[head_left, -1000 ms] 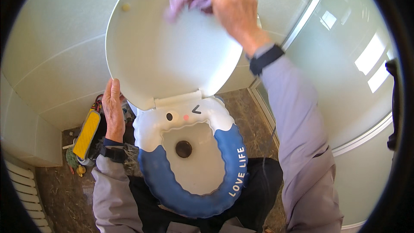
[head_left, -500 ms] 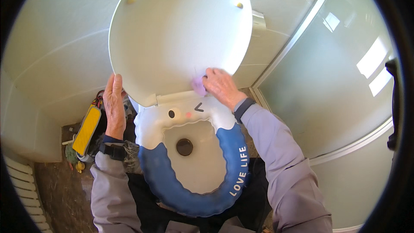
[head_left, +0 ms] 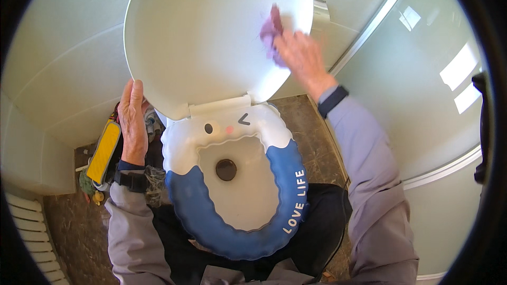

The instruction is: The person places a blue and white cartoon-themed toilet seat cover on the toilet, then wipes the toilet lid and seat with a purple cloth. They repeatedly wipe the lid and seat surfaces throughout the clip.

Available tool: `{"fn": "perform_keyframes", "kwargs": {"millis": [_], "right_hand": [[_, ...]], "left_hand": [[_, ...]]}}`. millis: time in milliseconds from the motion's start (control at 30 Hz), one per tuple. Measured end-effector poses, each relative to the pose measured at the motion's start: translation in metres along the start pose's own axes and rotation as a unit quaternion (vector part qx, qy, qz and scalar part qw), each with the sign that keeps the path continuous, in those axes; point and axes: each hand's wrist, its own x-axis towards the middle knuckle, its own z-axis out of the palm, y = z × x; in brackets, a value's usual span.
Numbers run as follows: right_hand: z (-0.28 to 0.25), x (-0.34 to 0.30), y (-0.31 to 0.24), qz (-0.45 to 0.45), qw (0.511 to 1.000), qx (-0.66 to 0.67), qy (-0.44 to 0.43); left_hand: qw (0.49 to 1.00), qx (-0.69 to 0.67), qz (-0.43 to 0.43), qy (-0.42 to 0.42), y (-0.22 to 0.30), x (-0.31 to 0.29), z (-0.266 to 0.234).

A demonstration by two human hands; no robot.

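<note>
A raised white toilet lid (head_left: 206, 42) leans back above the toilet. My left hand (head_left: 133, 121) is upright against the lid's lower left edge, fingers stretched out along it; part of the hand is hidden. In my right hand (head_left: 303, 60) a crumpled purple cloth (head_left: 272, 34) is pressed to the right side of the lid's inner face. The hand and cloth are slightly blurred. Below, a blue and white padded seat cover (head_left: 193, 206) with a printed winking face surrounds the opening of the toilet bowl (head_left: 245, 198).
A yellow flat brush or pad (head_left: 104, 153) and assorted items stand on the brown floor (head_left: 74, 232) at left. A white slatted radiator (head_left: 31, 232) is at lower left. A curved frosted shower screen (head_left: 412, 89) borders the right side. Tiled wall (head_left: 74, 47) rises behind.
My right hand has moved the purple cloth from the lid's hinge end up along its right side. The lid appears slightly shifted left in view, and my left hand stays by its edge.
</note>
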Motion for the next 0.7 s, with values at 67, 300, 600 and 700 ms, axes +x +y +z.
{"fn": "perform_keyframes", "kwargs": {"millis": [67, 300, 600, 700], "right_hand": [[0.015, -0.032, -0.036, -0.012, 0.999, 0.032, -0.027], [0.038, -0.054, -0.105, 0.007, 0.977, 0.127, -0.17], [0.014, -0.054, -0.106, 0.075, 0.937, 0.218, -0.262], [0.005, -0.04, -0.085, 0.064, 0.927, 0.247, -0.277]], "left_hand": [[1.0, -0.012, -0.007, 0.003, 0.0, 0.001, 0.001], [1.0, -0.025, 0.007, 0.004, -0.002, 0.001, 0.0], [1.0, -0.021, -0.003, 0.01, -0.003, 0.003, 0.001], [1.0, 0.0, -0.009, 0.013, -0.001, 0.002, 0.0]]}}
